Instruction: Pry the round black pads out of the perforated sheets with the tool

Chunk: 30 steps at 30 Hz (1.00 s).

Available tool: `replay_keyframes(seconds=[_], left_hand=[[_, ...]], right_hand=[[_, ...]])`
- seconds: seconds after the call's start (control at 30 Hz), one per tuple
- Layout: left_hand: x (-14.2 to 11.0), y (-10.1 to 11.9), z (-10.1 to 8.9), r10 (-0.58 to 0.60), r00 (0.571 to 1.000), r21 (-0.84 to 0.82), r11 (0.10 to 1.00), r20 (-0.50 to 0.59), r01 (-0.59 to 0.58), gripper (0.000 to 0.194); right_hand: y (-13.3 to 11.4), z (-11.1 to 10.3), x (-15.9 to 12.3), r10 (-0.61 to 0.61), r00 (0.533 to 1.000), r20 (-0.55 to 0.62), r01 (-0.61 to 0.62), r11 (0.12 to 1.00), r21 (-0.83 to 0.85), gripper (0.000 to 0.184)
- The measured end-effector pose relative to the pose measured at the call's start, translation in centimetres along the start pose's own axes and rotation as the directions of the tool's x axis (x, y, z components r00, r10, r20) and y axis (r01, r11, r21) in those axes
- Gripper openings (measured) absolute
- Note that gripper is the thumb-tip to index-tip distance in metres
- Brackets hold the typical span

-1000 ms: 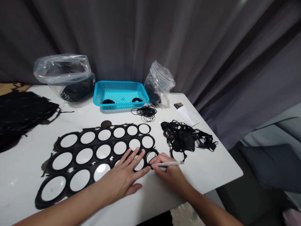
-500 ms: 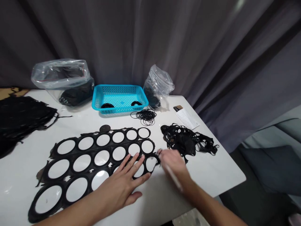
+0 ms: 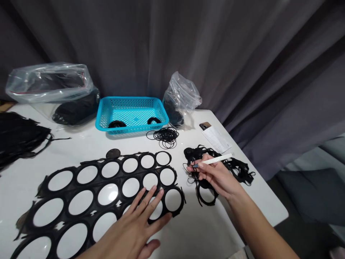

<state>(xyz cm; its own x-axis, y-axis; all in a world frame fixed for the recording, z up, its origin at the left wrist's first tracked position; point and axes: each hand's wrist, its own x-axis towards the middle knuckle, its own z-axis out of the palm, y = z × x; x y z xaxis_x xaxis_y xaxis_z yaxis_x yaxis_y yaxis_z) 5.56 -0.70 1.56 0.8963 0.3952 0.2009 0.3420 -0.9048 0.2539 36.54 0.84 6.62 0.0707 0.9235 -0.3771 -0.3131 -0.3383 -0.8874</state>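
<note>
A black rubber sheet (image 3: 88, 190) punched with round holes lies flat on the white table (image 3: 205, 230). My left hand (image 3: 137, 223) rests open on its near right part, fingers spread flat over the holes. My right hand (image 3: 215, 176) is closed on a thin white pen-like tool (image 3: 215, 160) and hovers over a tangled pile of black rubber scraps (image 3: 237, 169) to the right of the sheet. The tool's dark tip points left, just above the scraps.
A blue basket (image 3: 132, 113) holding two black rings stands at the back. Loose thin black rings (image 3: 164, 136) lie in front of it. Clear bags (image 3: 54, 93) (image 3: 180, 99) flank the basket. A black heap (image 3: 18, 138) sits far left. Papers (image 3: 217, 139) lie near the table's right edge.
My right hand has lifted the white tool from the sheet's right edge and moved right, over the scrap pile. My left hand stays flat on the sheet.
</note>
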Motion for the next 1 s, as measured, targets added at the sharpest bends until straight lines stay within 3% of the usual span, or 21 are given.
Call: replay_keyframes(seconds=[0.27, 0.43, 0.63, 0.73, 0.83, 0.9, 1.0], left_hand=[[0.2, -0.1, 0.0, 0.004, 1.0, -0.009, 1.0, 0.009, -0.004, 0.071], [0.0, 0.2, -0.5, -0.024, 0.999, -0.107, 0.994, 0.047, 0.029, 0.066], [1.1, -0.8, -3.4, -0.247, 0.967, -0.269, 0.937, -0.057, 0.223, 0.037], [0.6, -1.4, -4.3, -0.238, 0.967, -0.242, 0.947, -0.095, 0.209, 0.035], [-1.1, -0.9, -3.8, -0.157, 0.986, -0.161, 0.976, -0.064, 0.145, 0.036], [-2.5, -0.2, -3.0, -0.086, 0.996, -0.083, 0.993, -0.018, 0.084, 0.04], [-4.1, 1.0, -1.7, -0.06, 0.998, 0.025, 0.998, 0.001, 0.06, 0.05]], right_hand=[[1.9, 2.2, 0.3, 0.231, 0.969, 0.085, -0.246, 0.909, 0.337, 0.031], [3.4, 3.6, -0.3, 0.189, 0.981, 0.042, -0.189, 0.883, 0.43, 0.029], [3.7, 5.9, -2.4, 0.235, 0.935, 0.267, -0.326, 0.867, 0.378, 0.027], [3.6, 6.6, -2.5, 0.142, 0.967, 0.213, -0.213, 0.908, 0.361, 0.029], [4.1, 6.9, -2.1, -0.023, 0.993, 0.12, 0.0, 0.981, 0.195, 0.031], [5.0, 7.3, -2.2, -0.068, 0.982, 0.174, 0.075, 0.996, -0.039, 0.027], [6.7, 7.9, -3.2, -0.074, 0.957, 0.28, 0.182, 0.907, -0.381, 0.017]])
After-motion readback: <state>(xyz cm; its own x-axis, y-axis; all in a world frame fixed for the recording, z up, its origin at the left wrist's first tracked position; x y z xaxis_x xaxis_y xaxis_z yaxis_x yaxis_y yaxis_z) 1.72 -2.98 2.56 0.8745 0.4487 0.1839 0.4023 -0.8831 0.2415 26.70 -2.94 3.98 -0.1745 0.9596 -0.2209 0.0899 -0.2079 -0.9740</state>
